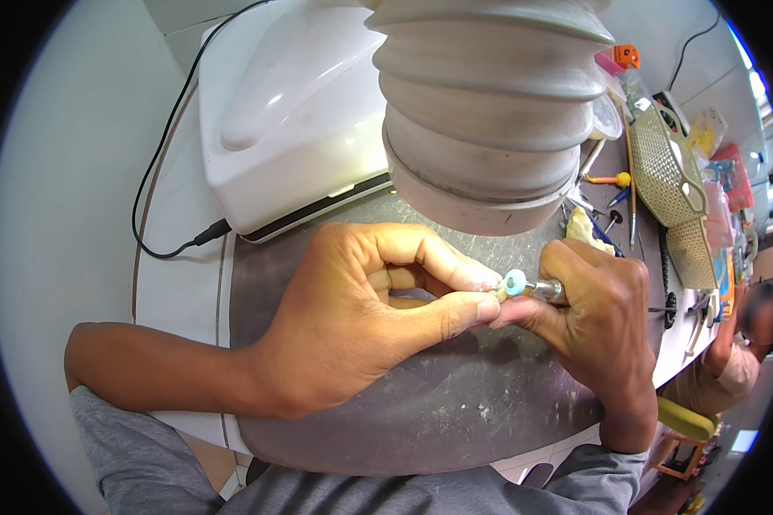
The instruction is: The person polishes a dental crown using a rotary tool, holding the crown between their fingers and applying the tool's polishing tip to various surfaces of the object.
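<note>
My left hand (pixel 361 313) pinches a tiny pale piece (pixel 495 290) between thumb and forefinger over a dark grey work mat (pixel 455 412). Most of the piece is hidden by the fingertips. My right hand (pixel 597 322) grips a slim metal rotary handpiece (pixel 545 288) whose small light-blue round wheel (pixel 514 281) touches the piece. Both hands meet just below a large ribbed grey suction hose (pixel 489 112) that hangs over the mat.
A white box-shaped machine (pixel 292 112) with a black cable (pixel 159 180) stands at the back left. To the right lie brushes, small hand tools (pixel 627 180) and a woven basket (pixel 670 167). Another person (pixel 743 343) sits at the far right by a yellow stool (pixel 687 421).
</note>
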Demonstrator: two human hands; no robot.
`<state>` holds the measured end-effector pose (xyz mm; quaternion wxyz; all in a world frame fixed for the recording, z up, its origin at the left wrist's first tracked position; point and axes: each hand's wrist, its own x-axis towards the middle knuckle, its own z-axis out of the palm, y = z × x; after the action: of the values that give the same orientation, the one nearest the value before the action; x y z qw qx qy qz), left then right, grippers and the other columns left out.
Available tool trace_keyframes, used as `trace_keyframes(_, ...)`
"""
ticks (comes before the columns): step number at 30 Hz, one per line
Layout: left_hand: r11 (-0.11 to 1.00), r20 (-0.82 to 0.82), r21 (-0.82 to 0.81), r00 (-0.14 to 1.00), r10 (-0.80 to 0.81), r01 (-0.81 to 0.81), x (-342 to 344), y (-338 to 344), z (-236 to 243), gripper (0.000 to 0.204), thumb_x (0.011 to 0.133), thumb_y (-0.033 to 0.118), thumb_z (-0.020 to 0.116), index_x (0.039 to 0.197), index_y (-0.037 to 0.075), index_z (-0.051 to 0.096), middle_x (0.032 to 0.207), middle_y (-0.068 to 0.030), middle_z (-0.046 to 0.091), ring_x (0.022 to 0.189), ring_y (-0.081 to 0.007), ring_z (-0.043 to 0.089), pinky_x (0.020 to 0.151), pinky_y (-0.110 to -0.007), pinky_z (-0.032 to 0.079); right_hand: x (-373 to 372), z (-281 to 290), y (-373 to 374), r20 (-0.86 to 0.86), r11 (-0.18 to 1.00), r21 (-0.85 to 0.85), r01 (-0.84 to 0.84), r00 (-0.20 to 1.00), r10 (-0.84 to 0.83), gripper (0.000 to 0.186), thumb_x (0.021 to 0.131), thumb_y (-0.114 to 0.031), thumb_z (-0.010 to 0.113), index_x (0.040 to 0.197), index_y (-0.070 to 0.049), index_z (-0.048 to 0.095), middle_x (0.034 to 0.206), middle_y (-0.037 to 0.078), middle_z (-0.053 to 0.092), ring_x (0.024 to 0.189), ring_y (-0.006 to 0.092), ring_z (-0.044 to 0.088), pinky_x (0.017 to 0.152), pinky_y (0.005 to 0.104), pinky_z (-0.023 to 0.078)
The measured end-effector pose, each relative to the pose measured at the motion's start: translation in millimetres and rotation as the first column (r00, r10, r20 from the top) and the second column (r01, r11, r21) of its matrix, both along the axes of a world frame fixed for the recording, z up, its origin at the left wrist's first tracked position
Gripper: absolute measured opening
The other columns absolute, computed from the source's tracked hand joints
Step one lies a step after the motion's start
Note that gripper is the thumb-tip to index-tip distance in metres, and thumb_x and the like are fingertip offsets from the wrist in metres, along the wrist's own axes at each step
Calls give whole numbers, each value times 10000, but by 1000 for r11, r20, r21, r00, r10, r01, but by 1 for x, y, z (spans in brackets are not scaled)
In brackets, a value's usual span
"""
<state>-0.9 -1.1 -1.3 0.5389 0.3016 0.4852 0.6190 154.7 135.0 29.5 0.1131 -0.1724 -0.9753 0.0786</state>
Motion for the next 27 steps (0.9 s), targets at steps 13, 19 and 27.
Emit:
trace_keyframes(13,1000,-16,-5,1000,-8,8,-1,0,1,96,815,-12,702,878,-42,636,990,-146,633,914,-163,635,798,-254,536,-1,1,-1,14,999,45,-1,1000,1,590,646,-576,688,637,-32,460,558,106,426,481,301,458,468,388,341)
trace_keyframes(19,1000,-54,20,999,-9,10,-1,0,-2,96,812,-7,707,864,-30,630,998,-154,634,923,-166,633,812,-262,532,-1,1,0,28,999,43,4,1000,-5,593,648,-581,679,638,-29,463,552,103,426,480,301,455,469,388,340)
trace_keyframes(27,999,-65,34,998,-2,4,-1,0,-3,93,810,-8,708,858,-20,629,1001,-155,634,953,-174,625,845,-282,523,-1,0,2,28,1000,26,5,1000,-5,600,652,-594,669,629,-29,470,538,102,415,471,296,441,468,385,334)
